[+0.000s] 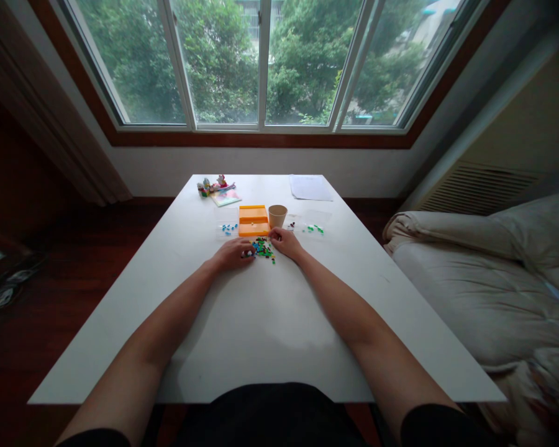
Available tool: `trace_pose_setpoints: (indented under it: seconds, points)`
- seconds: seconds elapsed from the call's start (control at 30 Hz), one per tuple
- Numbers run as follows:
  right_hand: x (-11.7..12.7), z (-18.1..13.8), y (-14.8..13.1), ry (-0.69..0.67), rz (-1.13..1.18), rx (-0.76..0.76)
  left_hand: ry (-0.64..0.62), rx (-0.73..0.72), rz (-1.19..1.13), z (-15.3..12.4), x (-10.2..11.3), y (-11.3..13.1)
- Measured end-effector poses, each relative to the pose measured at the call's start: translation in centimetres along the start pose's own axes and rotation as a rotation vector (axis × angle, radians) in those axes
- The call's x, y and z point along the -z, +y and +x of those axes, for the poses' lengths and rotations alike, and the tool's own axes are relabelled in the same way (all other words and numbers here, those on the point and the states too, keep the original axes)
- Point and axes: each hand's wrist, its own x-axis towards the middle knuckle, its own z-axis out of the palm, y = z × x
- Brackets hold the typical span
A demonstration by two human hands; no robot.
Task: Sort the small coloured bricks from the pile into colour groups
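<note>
A small pile of mixed toy bricks [263,248], green, blue, dark red and white, lies on the white table [261,329]. At its left edge rests my left hand [233,253], fingers curved and a little apart around a few loose bricks. My right hand [284,241] is closed at the pile's upper right, fingertips drawn together; whatever is between them is too small to make out. Just beyond both hands lies an orange box [254,231] with two compartments and a small light piece inside. A brown paper cup [277,216] stands beside it, behind my right hand.
Blue bricks [230,230] sit in a clear tray left of the box. Green bricks [315,230] and dark red bricks [292,225] lie in clear trays to the right. Farther back are assembled toy figures [205,188], a colourful card [226,197] and paper sheets [310,187].
</note>
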Motion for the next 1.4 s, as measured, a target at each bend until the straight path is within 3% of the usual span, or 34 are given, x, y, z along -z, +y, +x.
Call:
trace_pose_setpoints:
  seconds: [0.37, 0.73, 1.03, 1.2, 1.4]
  points:
    - [-0.3, 0.2, 0.5, 0.009, -0.047, 0.03, 0.024, 0.003, 0.04, 0.2, -0.6, -0.3]
    - [1.3, 0.4, 0.5, 0.359, -0.067, -0.026, 0.043, -0.004, -0.002, 0.2, -0.8, 0.3]
    - [3.5, 0.6, 2.8, 0.669, -0.124, -0.249, 0.033, -0.02, 0.001, 0.4, -0.7, 0.4]
    - [4.2, 0.8, 4.3, 0.75, -0.18, -0.36, 0.04, -0.004, -0.002, 0.3, -0.8, 0.4]
    - [3.8, 0.9, 5.0, 0.724, -0.198, -0.41, 0.045, 0.008, -0.003, 0.3, -1.0, 0.2]
